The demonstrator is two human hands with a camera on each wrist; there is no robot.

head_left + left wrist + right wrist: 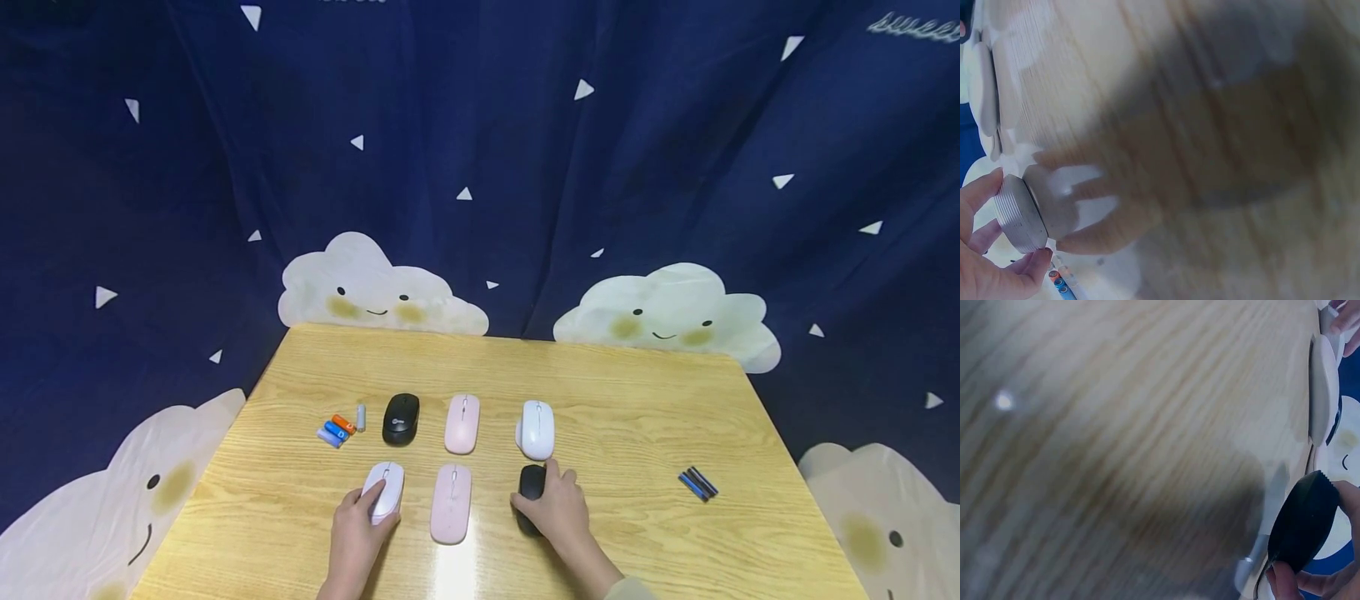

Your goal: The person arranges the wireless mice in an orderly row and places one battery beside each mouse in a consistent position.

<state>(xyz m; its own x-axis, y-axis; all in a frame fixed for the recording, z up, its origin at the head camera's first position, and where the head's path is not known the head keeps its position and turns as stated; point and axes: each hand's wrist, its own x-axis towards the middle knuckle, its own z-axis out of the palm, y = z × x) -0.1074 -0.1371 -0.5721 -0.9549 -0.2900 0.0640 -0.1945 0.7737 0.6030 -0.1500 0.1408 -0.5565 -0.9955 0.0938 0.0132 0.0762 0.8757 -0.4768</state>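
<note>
My left hand [355, 532] grips a white computer mouse [386, 490] in the front row, fingers and thumb on its opposite sides. In the left wrist view that mouse [1019, 212] shows a ribbed side wall, and its reflection lies on the glossy tabletop. At the front right my right hand [561, 505] holds a black mouse [532, 482] by its two sides. The right wrist view shows this black mouse [1305, 522] between thumb and fingers, with part of it hidden by them. Between the hands lies a pink mouse [451, 504], untouched.
Behind stand a black mouse [401, 419], a pink mouse [462, 423] and a white mouse [537, 430]. Several blue and orange batteries [338, 429] lie at the left; a few slim dark and blue cylinders [698, 483] lie at the right. A blue curtain [480, 167] hangs behind the wooden table [615, 383].
</note>
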